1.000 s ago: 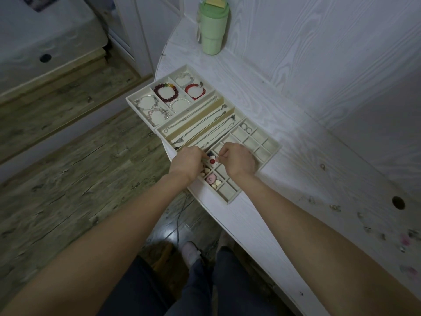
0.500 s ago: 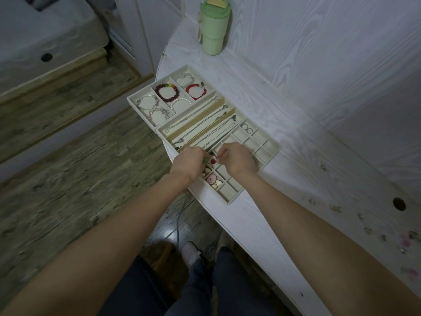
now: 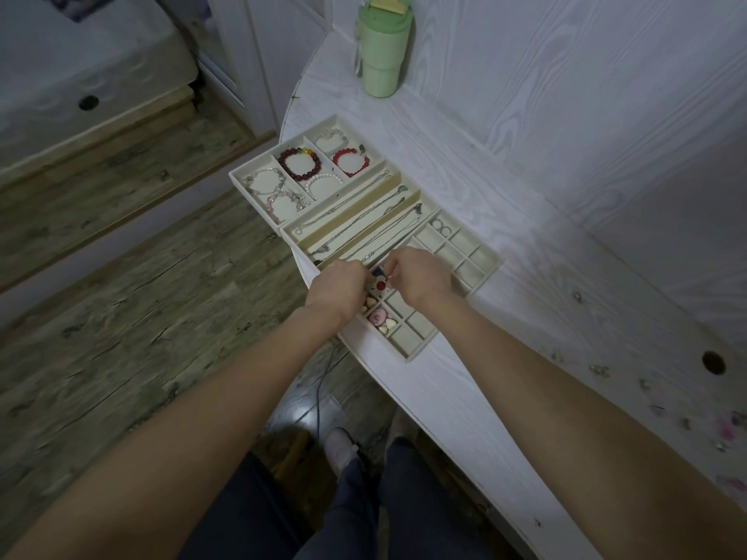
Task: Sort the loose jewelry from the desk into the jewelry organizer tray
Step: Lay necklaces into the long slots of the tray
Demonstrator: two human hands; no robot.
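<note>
Dim, bluish, flat light w/ soft shadows, no glare. Wide-angle bend at edges; small bits on bench [image 3: 505, 252] at 4 o'clock blurred.

- We see a white wood-grain desk [image 3: 465, 163] with a curved edge, and a round hole [image 3: 713, 362] in it at right.
- A white wood-grain wall [image 3: 586, 74] rises behind it.
- The floor [image 3: 121, 309] is worn grey-brown planks, in dim light.
- A bed [image 3: 72, 74] stands at upper left on a wooden step [image 3: 121, 155].
- A green tumbler [image 3: 382, 50] stands on the desk's far end.
</note>
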